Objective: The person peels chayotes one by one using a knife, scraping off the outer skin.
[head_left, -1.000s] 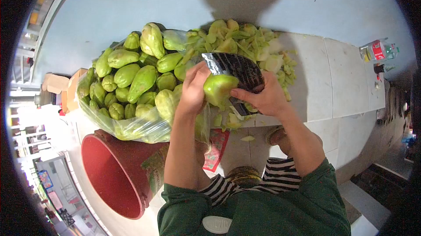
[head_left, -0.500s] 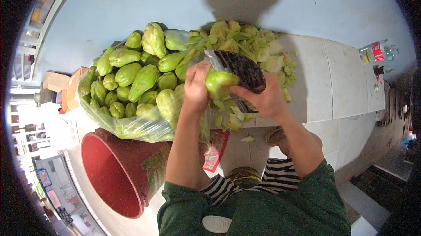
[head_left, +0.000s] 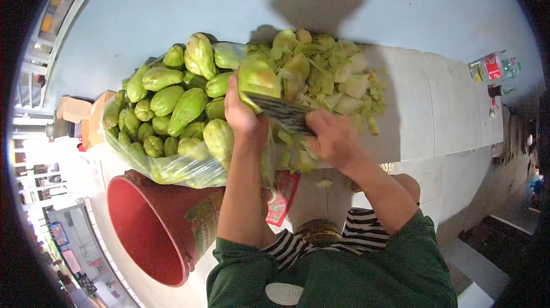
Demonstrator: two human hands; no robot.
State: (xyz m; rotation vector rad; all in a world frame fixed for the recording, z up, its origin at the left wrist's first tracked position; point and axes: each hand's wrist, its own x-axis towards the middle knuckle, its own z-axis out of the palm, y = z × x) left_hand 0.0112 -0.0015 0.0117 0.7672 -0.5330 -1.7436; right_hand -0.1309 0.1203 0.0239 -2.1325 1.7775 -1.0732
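My left hand [head_left: 243,113] is closed around a green chayote [head_left: 260,79], which shows a paler cut patch. The broad dark blade of a knife [head_left: 281,111] lies against the lower side of this chayote. My right hand [head_left: 332,136] grips the knife at its handle end, and the handle itself is hidden by the fingers. Left of my hands, many whole chayotes [head_left: 186,110] fill an open clear plastic bag [head_left: 154,169]. Beyond the knife, a heap of pale green peelings and slices [head_left: 349,87] lies on the tiled ledge [head_left: 412,102].
A red bucket [head_left: 143,228] lies on its side below the bag. Beside it is a red patterned packet [head_left: 282,199]. A plastic bottle [head_left: 492,68] stands at the ledge's far right. Cardboard boxes [head_left: 97,116] are at the left, and a blue wall [head_left: 412,10] rises behind.
The chayote has shifted up and left and turned, baring its cut patch. The knife, earlier broadside to me, is now tilted nearly edge-on beneath it, and my right hand has moved slightly down and left.
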